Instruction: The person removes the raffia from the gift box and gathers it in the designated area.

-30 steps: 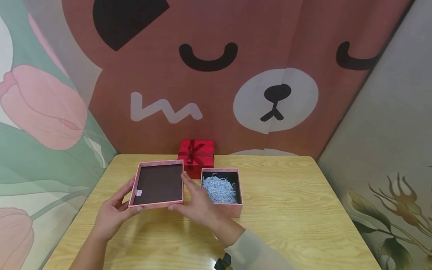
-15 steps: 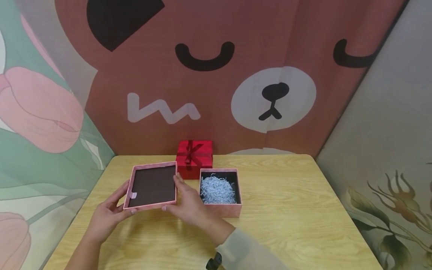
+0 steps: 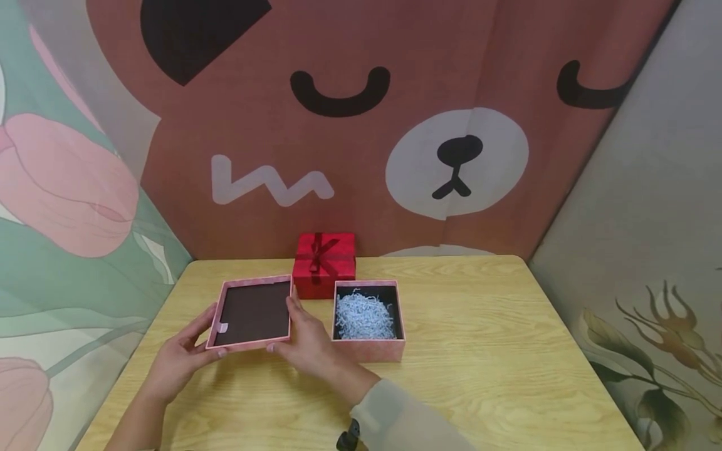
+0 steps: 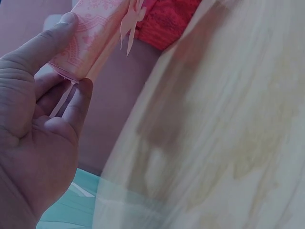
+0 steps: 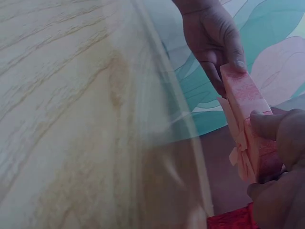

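Observation:
A pink box lid point(image 3: 254, 313) is held up over the left part of the table, its dark inner face toward the head camera. My left hand point(image 3: 175, 362) grips its left corner, thumb on the near rim and fingers behind. My right hand point(image 3: 310, 341) holds the lid's right side. In the right wrist view a ribbon bow point(image 5: 243, 160) shows on the lid's outer face. To the right of the lid stands a pink box point(image 3: 369, 351) without its cover, with blue paper shreds point(image 3: 363, 316) in a dark interior.
A red gift box point(image 3: 324, 266) with a dark ribbon bow stands at the back of the wooden table point(image 3: 479, 351), behind the pink box. A bear-print curtain point(image 3: 361, 156) hangs beyond the far edge. Printed cloths flank both sides.
Both hands have shifted the lid left and slightly down, away from the pink box. Their grip on it looks the same. The view has also shifted slightly.

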Demonstrator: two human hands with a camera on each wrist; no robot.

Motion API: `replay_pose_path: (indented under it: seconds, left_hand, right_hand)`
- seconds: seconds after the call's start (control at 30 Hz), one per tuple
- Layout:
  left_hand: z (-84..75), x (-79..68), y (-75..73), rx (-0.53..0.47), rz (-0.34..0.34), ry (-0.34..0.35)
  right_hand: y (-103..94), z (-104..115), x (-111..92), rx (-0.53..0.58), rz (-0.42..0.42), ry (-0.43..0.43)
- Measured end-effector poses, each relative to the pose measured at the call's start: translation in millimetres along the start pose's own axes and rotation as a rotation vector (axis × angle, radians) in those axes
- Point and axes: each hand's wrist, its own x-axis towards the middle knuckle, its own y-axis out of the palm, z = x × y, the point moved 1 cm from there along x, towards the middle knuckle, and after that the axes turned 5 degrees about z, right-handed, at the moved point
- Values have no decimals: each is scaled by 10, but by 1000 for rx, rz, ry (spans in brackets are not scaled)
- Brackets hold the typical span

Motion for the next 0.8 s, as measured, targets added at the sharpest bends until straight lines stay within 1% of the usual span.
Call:
replay_pose_path:
  seconds: [0.13, 0.27, 0.37, 0.53, 0.63, 0.8]
  left_hand:
    - [78, 16, -28, 40, 10, -3]
    - [163, 27, -58, 72, 14, -45]
    - [213, 55, -67, 100, 16, -83]
    - [278, 137, -104, 136, 32, -132]
    - [313, 194, -145, 181, 49, -164]
    - [385, 302, -174, 224, 70, -205]
  right_hand:
    - [101, -65, 54, -6, 1, 14]
    - [178, -114, 102, -14, 8, 24]
    - [199, -144, 131, -24, 6, 31]
    - [226, -180, 194, -36, 10, 35]
    - [245, -197, 234, -45, 11, 39]
    - [266, -244, 289, -81, -11, 55]
